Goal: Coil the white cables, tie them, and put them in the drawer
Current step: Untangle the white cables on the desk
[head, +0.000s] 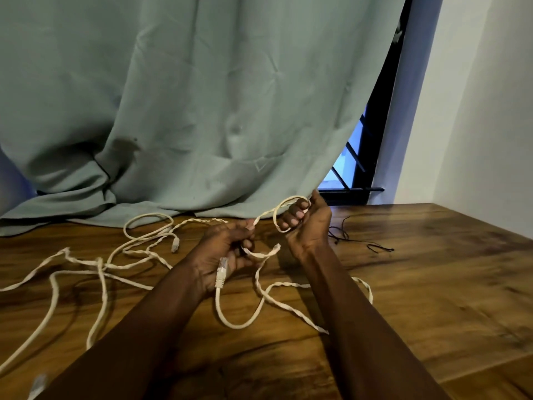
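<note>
Evidently left hand (227, 252) and right hand (308, 223), fingers of both curled round white cables (288, 284); four plugs (222, 269).

One head-worn wide-angle camera looks forward and down, close over the table (432, 269), toward the curtain (202, 96).

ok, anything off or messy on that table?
Yes. The white cables lie loose and crossed over one another on the left of the table, none coiled. The hem of the green curtain spills onto the back edge. Some thin black strings lie loose beside the right hand.
</note>
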